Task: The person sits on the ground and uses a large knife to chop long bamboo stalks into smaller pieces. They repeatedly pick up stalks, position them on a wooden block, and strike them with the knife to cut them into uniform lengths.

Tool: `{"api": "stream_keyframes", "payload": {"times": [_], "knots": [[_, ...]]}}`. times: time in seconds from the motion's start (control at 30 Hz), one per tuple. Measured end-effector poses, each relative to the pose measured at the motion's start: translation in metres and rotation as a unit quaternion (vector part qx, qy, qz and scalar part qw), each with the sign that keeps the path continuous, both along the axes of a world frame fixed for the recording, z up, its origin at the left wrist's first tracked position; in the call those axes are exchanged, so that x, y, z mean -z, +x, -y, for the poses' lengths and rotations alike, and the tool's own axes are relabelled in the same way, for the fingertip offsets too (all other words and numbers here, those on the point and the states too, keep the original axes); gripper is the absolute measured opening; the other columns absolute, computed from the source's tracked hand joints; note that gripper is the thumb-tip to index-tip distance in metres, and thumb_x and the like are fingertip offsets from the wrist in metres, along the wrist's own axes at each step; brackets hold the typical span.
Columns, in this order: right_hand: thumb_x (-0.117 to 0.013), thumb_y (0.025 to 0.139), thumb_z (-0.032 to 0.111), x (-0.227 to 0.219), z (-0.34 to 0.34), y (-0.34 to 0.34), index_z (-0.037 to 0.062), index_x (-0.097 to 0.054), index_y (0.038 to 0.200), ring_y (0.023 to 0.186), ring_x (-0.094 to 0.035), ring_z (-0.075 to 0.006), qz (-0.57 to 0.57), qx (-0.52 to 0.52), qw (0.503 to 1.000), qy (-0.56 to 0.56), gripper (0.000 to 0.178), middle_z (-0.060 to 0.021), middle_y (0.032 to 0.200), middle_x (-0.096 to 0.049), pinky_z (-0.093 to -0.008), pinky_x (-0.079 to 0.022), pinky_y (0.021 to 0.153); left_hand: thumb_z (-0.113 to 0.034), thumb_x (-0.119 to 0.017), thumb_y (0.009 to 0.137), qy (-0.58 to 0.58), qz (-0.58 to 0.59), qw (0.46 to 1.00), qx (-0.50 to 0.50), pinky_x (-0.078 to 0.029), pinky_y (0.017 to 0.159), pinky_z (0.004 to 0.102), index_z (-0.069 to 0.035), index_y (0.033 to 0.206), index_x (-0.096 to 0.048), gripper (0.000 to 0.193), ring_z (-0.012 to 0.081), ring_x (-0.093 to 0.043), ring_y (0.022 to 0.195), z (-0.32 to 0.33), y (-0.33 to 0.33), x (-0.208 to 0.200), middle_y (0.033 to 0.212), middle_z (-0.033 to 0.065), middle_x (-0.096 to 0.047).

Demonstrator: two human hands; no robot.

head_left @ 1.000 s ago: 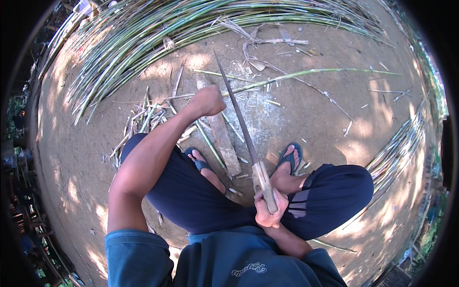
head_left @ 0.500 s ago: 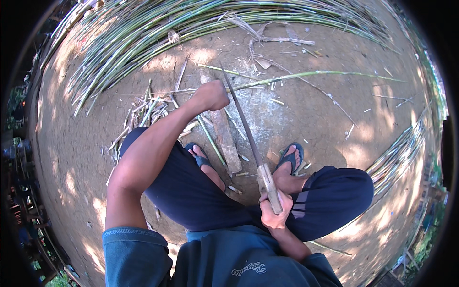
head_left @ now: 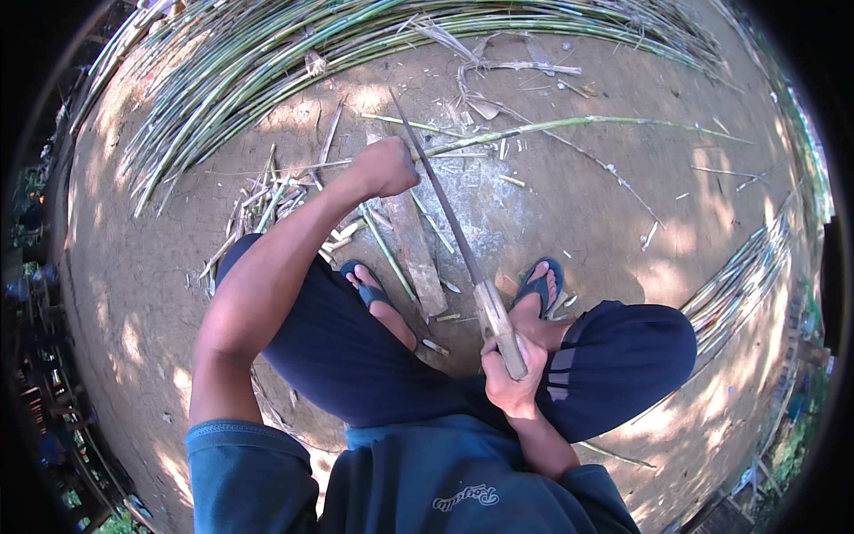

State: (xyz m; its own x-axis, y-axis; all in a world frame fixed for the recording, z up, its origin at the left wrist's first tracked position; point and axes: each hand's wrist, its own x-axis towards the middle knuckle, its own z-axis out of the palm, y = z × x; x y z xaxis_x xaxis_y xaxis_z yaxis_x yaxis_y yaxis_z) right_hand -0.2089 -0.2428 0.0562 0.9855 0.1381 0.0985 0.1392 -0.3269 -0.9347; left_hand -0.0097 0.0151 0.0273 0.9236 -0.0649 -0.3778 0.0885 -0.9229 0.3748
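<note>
My left hand [head_left: 386, 167] is closed in a fist around a thin green bamboo pole [head_left: 569, 125], whose long end stretches off to the right. In my right hand [head_left: 516, 374], held low near my right knee, is the wooden handle of a handsaw [head_left: 452, 219]. Its long, dark, narrow blade points away from me and passes just right of my left fist, crossing the pole there. Whether the teeth are in the pole cannot be made out. A flat wooden board [head_left: 418, 262] lies on the ground below my left hand, between my feet.
A large heap of green bamboo poles [head_left: 267, 84] spreads across the far side. Short cut pieces [head_left: 267, 200] are piled beyond my left knee. Another bundle of thin sticks [head_left: 743, 276] lies at the right. Dry husks [head_left: 507, 67] and scraps litter the dirt.
The saw and my right hand have shifted slightly away from me, the blade tip reaching farther past the pole. My left hand keeps its grip. The whole view has tilted a little.
</note>
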Motion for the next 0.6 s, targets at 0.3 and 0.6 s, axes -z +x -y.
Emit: {"api": "stream_keyframes", "payload": {"times": [0.3, 0.6], "knots": [[-0.059, 0.072, 0.001, 0.004, -0.01, 0.007, 0.0009, -0.058, 0.069, 0.049, -0.058, -0.0182, -0.023, -0.003, 1.0, 0.018, 0.003, -0.0082, 0.056, -0.056, -0.0312, -0.045, 0.051, -0.022, -0.062, 0.072, -0.024, -0.044, 0.998, 0.028, -0.053, 0.078, 0.0448, 0.01, 0.077, -0.068, 0.033, 0.0424, -0.067, 0.083, 0.002, -0.006, -0.002, 0.083, 0.0301, -0.066], [-0.06, 0.073, 0.003, 0.012, -0.018, 0.024, -0.0004, -0.06, 0.072, 0.05, -0.059, -0.0187, -0.023, -0.003, 0.996, 0.085, 0.003, -0.0095, 0.058, -0.058, -0.0297, -0.045, 0.052, -0.024, -0.065, 0.071, -0.076, -0.057, 0.993, 0.069, -0.051, 0.074, 0.0453, 0.011, 0.078, -0.064, 0.035, 0.0419, -0.066, 0.08, 0.005, -0.01, 0.006, 0.082, 0.0325, -0.064]]}}
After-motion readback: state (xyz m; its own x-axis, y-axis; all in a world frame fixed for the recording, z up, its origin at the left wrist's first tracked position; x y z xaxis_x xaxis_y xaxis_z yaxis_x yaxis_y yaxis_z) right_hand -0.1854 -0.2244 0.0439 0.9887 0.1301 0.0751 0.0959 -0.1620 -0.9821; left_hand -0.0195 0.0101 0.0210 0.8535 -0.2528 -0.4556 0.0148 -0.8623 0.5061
